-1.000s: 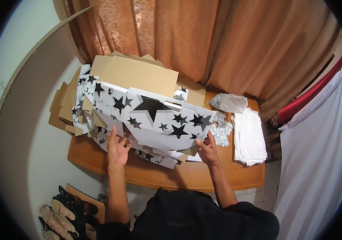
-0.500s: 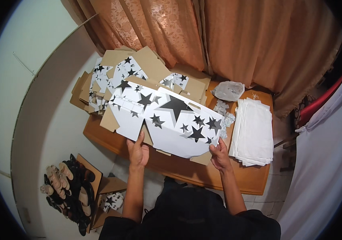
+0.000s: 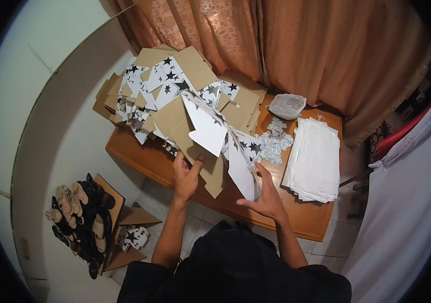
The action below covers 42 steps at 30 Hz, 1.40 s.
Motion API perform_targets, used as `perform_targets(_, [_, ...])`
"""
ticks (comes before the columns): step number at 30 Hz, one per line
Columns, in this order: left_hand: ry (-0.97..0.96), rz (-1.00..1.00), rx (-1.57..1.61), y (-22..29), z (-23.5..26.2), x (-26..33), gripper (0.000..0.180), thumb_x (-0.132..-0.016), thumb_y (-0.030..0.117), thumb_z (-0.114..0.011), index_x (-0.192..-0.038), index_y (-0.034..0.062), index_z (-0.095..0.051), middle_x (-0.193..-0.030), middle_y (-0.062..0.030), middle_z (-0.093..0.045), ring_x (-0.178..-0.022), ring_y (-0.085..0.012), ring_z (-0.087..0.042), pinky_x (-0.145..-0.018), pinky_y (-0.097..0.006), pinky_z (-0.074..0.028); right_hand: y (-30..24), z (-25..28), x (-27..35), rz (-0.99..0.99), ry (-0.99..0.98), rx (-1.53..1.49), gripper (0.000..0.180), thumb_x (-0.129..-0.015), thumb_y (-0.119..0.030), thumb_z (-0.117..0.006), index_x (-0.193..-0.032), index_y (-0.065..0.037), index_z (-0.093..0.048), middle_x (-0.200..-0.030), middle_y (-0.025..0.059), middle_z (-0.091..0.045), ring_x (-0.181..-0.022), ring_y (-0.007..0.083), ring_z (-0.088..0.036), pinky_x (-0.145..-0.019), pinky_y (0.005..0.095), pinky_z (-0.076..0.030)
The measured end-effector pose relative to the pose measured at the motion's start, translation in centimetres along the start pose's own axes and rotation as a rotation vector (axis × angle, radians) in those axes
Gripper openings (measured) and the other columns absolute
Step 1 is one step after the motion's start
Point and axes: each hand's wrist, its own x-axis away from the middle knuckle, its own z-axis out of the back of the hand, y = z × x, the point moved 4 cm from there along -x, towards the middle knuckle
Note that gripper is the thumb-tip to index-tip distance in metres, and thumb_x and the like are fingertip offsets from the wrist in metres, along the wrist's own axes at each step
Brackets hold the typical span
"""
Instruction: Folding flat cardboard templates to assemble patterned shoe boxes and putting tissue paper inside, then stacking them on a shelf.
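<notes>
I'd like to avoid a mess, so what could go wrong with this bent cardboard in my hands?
The starry cardboard might slip, since your right hand looks spread at its lower end rather than clamped. Its far end overlaps the jumbled cardboard pile in view, so turning it could drag pieces along. The loose silvery pieces near its right side may get swept aside.

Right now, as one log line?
left hand: grips carton | right hand: spread at its edge | pile: table left | white sheets: table right
</notes>
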Motion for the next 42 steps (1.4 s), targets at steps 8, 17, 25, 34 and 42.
perform_targets(8, [-0.155, 0.070, -0.139, 1.9, 12.4, 3.0, 0.029, -0.098, 0.008, -0.062, -0.125, -0.0028, -0.059, -0.108, -0.0107, -0.070, -0.095, -0.0135, -0.064, -0.077, -0.029, -0.054, -6.3, -8.9, 3.1, -0.099, 0.235, -0.111, 0.053, -0.091, -0.015, -0.071, -0.138, -0.001, -0.052, -0.117, 0.0213, -0.065, -0.102, 0.0328, -0.070, -0.087, 0.0369, -0.057])
perform_targets(17, [-0.239, 0.122, -0.439, 0.0, 20.5, 6.0, 0.036, -0.091, 0.010, -0.060, -0.126, 0.0008, -0.060, -0.103, -0.0209, -0.070, -0.089, -0.0348, -0.069, -0.081, -0.041, -0.054, -6.6, -11.8, 3.8, -0.232, 0.445, 0.014, 0.021, -0.095, -0.011, -0.064, -0.106, 0.006, -0.064, -0.077, 0.0163, -0.061, -0.063, 0.0206, -0.056, -0.061, 0.0350, -0.049])
perform_targets(25, [-0.313, 0.006, -0.832, -4.8, 13.2, 13.7, 0.058, -0.090, 0.014, -0.056, -0.144, -0.0039, -0.044, -0.112, -0.0336, -0.063, -0.104, -0.0498, -0.061, -0.092, -0.056, -0.049, -6.3, -9.6, 8.3, -0.215, 0.376, 0.300, 0.042, -0.087, -0.006, -0.063, -0.129, -0.004, -0.065, -0.095, 0.0175, -0.061, -0.079, 0.0352, -0.065, -0.072, 0.0430, -0.054])
perform_targets(34, [-0.315, 0.084, -0.847, -1.5, -7.7, 13.9, 0.065, -0.090, 0.012, -0.053, -0.150, -0.0047, -0.034, -0.110, -0.0377, -0.062, -0.105, -0.0543, -0.059, -0.093, -0.058, -0.047, 2.9, 7.9, 9.1, -0.165, 0.334, 0.283, 0.044, -0.089, -0.007, -0.060, -0.133, -0.004, -0.063, -0.107, 0.0181, -0.059, -0.085, 0.0337, -0.066, -0.078, 0.0440, -0.054])
perform_targets(42, [-0.196, 0.331, -0.329, -2.5, -19.4, 12.2, 0.053, -0.088, 0.008, -0.052, -0.140, -0.0036, -0.050, -0.119, -0.0159, -0.066, -0.102, -0.0204, -0.062, -0.091, -0.034, -0.051, 5.0, 24.2, 10.4, -0.105, 0.236, -0.054, 0.042, -0.090, -0.004, -0.061, -0.131, 0.002, -0.065, -0.102, 0.0156, -0.060, -0.081, 0.0225, -0.062, -0.066, 0.0319, -0.055])
